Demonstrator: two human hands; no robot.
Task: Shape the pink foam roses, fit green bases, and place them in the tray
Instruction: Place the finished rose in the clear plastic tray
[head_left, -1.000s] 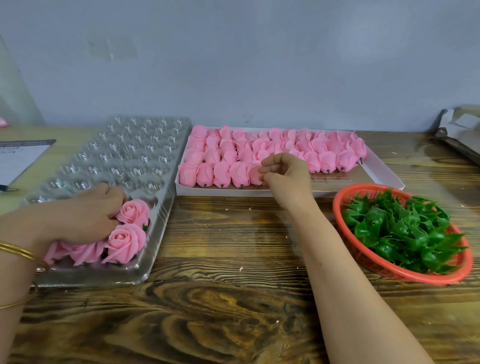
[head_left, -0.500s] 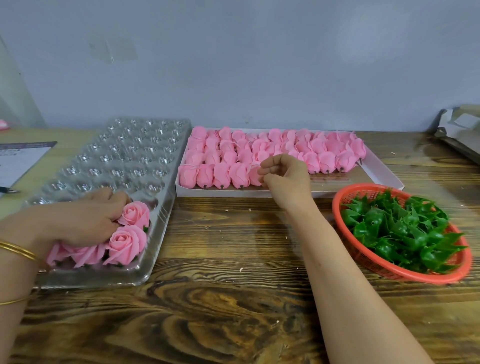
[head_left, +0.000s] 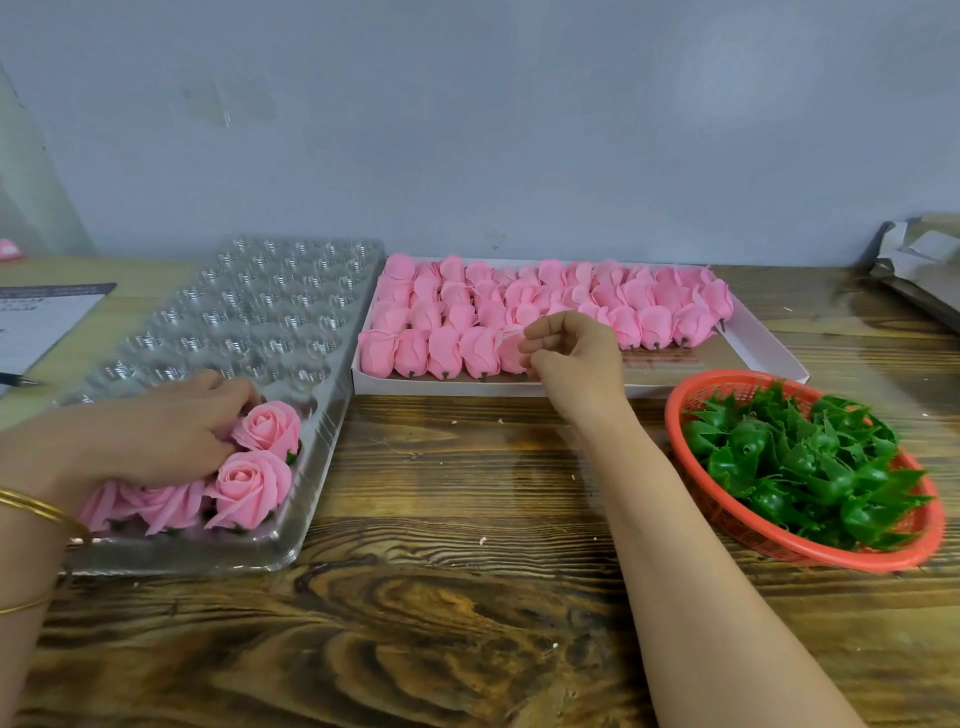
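A clear plastic cell tray (head_left: 291, 322) lies at the left with several finished pink roses (head_left: 252, 486) in its near cells. My left hand (head_left: 156, 436) lies over those roses, fingers and thumb curled round one that is mostly hidden beneath the palm. A white box (head_left: 769, 353) behind the middle holds rows of unshaped pink foam buds (head_left: 447, 351). My right hand (head_left: 571, 358) reaches into its front row and pinches one bud (head_left: 511, 353) between thumb and fingertips. An orange basket (head_left: 727, 525) of green bases (head_left: 800, 462) sits at the right.
The wooden table (head_left: 457, 597) shows bare planks in front of the tray and box. A paper sheet (head_left: 36, 322) and a pen (head_left: 21, 382) lie at the far left. Grey packaging (head_left: 919, 270) sits at the back right, and a wall runs behind everything.
My right hand has lifted its fingertips slightly at the front-row bud. My left hand has stayed on the roses in the tray, shifting only a little.
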